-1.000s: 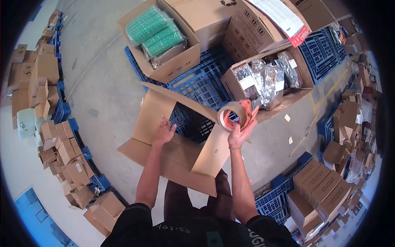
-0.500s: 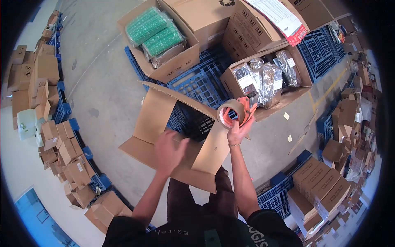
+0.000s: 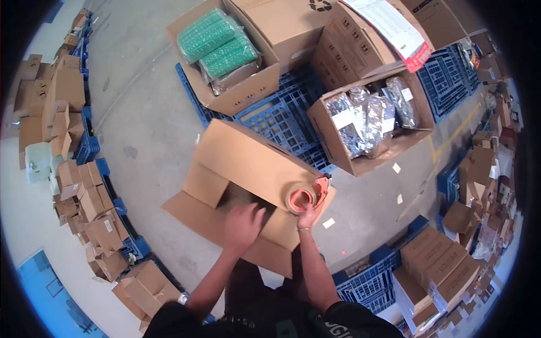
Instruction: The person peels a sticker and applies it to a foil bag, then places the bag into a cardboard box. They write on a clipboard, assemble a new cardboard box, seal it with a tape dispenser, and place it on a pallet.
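Observation:
An open-bottomed cardboard box [image 3: 265,158] stands in front of me, its large far flap leaning over the opening and its near and side flaps sticking out. My left hand [image 3: 242,226] hovers over the dark gap between the flaps, fingers loosely bent and apart, with nothing in it. Wrapped round the handle of a red tape dispenser [image 3: 322,191] is my right hand [image 3: 307,216]. The dispenser carries a roll of brown tape and lies against the right end of the far flap. What is inside the box is hidden.
Beyond it, a blue pallet [image 3: 282,118] bears a carton [image 3: 242,104] with green bubble-wrapped packs. An open carton [image 3: 372,166] of silvery bags stands to the right, near a printed sheet [image 3: 389,28]. Stacked boxes [image 3: 93,191] line the left; more cartons [image 3: 439,253] sit right.
The far flap has tipped inward over the opening, covering much of it. My right hand has come down and left with the tape dispenser; my left hand has shifted slightly right.

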Demonstrator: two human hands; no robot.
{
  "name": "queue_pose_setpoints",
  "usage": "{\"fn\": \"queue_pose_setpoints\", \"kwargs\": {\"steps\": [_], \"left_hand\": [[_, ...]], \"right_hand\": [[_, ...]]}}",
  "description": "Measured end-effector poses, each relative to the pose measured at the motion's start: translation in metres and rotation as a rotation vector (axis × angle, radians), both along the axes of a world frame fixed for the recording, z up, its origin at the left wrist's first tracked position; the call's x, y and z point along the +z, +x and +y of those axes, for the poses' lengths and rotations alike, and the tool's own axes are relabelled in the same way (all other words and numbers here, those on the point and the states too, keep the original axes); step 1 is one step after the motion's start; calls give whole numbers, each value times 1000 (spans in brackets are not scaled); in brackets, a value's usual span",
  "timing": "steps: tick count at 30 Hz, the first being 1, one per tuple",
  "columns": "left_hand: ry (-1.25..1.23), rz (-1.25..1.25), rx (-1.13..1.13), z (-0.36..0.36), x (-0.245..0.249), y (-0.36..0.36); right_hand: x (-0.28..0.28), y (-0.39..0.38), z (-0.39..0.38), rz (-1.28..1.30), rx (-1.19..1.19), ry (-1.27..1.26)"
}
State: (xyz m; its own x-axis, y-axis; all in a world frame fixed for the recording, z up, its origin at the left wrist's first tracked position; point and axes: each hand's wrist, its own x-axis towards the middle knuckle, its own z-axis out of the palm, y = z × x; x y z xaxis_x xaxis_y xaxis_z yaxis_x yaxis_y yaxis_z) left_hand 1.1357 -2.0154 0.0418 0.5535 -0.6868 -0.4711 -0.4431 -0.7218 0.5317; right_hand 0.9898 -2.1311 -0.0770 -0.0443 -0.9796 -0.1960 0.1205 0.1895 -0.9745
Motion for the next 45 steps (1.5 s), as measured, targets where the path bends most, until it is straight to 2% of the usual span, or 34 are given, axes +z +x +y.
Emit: {"fn": "queue_pose_setpoints", "kwargs": {"steps": [1,2,3,4,5,6,8,9,11,13,15,16,18,19,20,22,23,24,26,27,28,29,30,31,32,34,35,39,41,43,45], "left_hand": [[-265,-213,44,30,17,11],[-281,-351,-27,65,28,36],[-300,-465,-99,93,33,52],[-286,-426,-103,106,26,54],[-259,-480,-162,105,7,61],[-233,-546,-216,99,-16,68],[-415,-521,-234,69,-57,80],[-407,-508,-184,41,-71,88],[-315,-511,-181,-15,-113,93],[-102,-573,-197,-43,-158,94],[-80,-537,-189,-50,-151,92],[-49,-523,-212,-43,-146,95],[-40,-546,-204,-41,-151,99],[-51,-551,-211,-40,-155,96],[-46,-537,-212,-41,-156,96],[-93,-519,-197,-37,-156,97],[-84,-520,-194,-34,-154,96],[-126,-578,-186,-35,-152,96],[-172,-645,-161,-39,-146,102],[-237,-327,-8,-36,-139,96],[-303,-9,142,-37,-132,90],[-309,-6,152,-40,-123,82],[-150,117,144,-39,-112,68],[10,236,133,-36,-104,58],[14,234,134,-33,-102,49],[213,407,128,-30,-103,33],[208,406,130,-30,-105,29],[235,646,219,-18,-123,9],[231,715,271,-18,-114,13],[85,1027,573,-14,-103,19],[89,1057,570,-12,-105,24]], "right_hand": [[-23,-7,8,-98,11,202],[-35,-5,9,-97,2,226],[-45,-8,6,-46,135,251],[-49,-20,5,15,269,272],[-39,-19,3,11,257,254],[-39,-20,-5,23,261,246],[-41,-26,-5,-186,248,392],[-42,-33,-9,-218,354,482],[-51,-47,-7,-257,399,523],[-47,-43,-18,-296,444,556],[-16,-36,-15,-22,462,405],[-3,-35,-6,-21,466,428],[11,-30,-2,230,676,185],[8,-27,8,341,630,-66],[15,-22,12,352,632,-56],[24,-9,15,538,882,-163],[9,-6,22,746,946,-157],[4,-5,30,736,951,-156],[-6,-4,35,511,759,-257],[-15,-18,37,446,805,-120],[-21,-30,40,462,811,-114],[-29,-36,39,471,793,-147],[-37,-42,38,475,776,-177],[-50,-60,29,523,975,-390],[-44,-50,32,519,976,-388],[-31,-33,32,316,623,-242],[-28,-33,31,316,677,-102],[-20,-32,27,339,754,-302],[-9,-22,28,292,728,-235],[-12,-24,29,249,691,-165],[-23,-34,31,222,735,-180]]}}
